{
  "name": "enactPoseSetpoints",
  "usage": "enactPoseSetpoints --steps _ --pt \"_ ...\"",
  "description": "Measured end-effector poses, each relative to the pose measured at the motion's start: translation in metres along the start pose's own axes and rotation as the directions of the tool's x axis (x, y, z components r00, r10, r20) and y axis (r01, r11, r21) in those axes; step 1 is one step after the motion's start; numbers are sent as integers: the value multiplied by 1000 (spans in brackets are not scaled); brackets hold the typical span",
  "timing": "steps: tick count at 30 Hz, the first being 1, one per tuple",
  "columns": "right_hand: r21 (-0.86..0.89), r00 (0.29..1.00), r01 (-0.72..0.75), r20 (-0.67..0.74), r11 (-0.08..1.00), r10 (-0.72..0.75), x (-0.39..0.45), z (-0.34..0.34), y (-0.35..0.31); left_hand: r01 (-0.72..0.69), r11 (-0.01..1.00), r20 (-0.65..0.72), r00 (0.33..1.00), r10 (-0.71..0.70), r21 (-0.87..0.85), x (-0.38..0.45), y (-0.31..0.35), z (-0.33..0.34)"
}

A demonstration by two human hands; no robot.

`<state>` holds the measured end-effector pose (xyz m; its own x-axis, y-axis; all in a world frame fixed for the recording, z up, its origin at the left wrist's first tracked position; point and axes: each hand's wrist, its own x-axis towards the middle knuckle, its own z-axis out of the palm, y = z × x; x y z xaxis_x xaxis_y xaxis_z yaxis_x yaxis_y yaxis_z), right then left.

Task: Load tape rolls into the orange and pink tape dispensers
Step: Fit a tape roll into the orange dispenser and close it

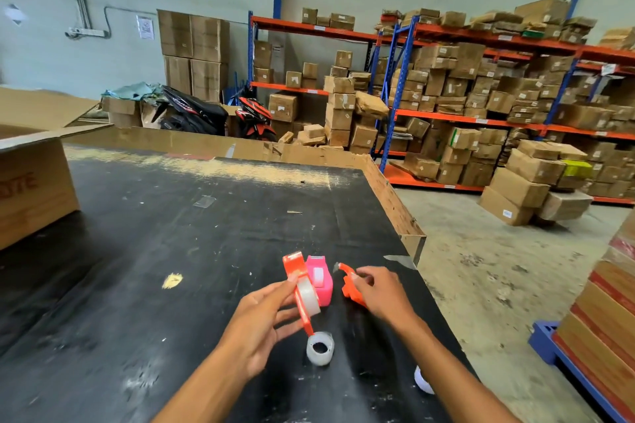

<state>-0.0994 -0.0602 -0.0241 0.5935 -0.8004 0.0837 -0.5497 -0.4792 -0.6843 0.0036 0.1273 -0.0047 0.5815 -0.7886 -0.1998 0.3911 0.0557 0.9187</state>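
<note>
The left hand [261, 316] pinches one orange dispenser half [298, 288] with its tape roll [308, 297], long axis upright, while the right hand [381, 292], just beside it, grips the mating orange half [351, 290] on the bench [171, 233].

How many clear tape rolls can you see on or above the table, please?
2: one tape roll sits in the orange dispenser half held by the left hand; a loose roll lies on the table below. Others may be hidden.

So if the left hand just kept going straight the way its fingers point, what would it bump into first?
Probably the pink dispenser. The left hand points up and to the right, holding an orange dispenser half with a tape roll; the pink one stands just beyond, though depth is unclear.
</note>
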Motion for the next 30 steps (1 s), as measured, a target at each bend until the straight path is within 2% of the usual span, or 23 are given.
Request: enactPoseSetpoints --steps 2,4,6,7,9,11,13,14,16,21,25,30 --pt "-175 996 -44 70 984 57 20 13 12 -1 1000 -45 999 1 8 7 0 3" --pt "-306 996 -28 74 952 53 30 23 16 9 1000 -78 997 -8 14 12 0 4" --pt "-333 997 16 82 943 12 34 24 15 22 1000 -102 995 -20 18 15 -2 8" --pt "-277 997 30 78 960 -9 36 23 15 28 999 -114 993 -26 16 16 -3 10" --pt "55 999 11 47 998 -14 31 15 12 39 999 -119 992 -36 19 18 -6 13" --pt "465 995 -50 95 884 6 15 5 6 41 999 -118 992 -38 30 20 -7 16" --pt "700 974 -99 214 707 -76 -8 -9 -3 42 998 -115 993 -36 44 22 -9 20" --pt "738 959 -99 249 668 -132 -19 -15 -6 42 998 -107 994 -36 55 23 -10 23" --pt "740 947 -70 260 669 -189 -36 -23 -9 48 996 -78 996 -43 70 25 -13 29" --pt "733 958 -61 234 677 -167 -50 -33 -6 40 994 -40 999 -36 102 30 -17 38" --pt "712 963 8 184 702 -198 -60 -35 -4 -5 993 -4 1000 6 114 26 -19 41" --pt "740 975 34 124 672 -186 -67 -40 -6 -62 992 38 998 58 106 20 -15 48"
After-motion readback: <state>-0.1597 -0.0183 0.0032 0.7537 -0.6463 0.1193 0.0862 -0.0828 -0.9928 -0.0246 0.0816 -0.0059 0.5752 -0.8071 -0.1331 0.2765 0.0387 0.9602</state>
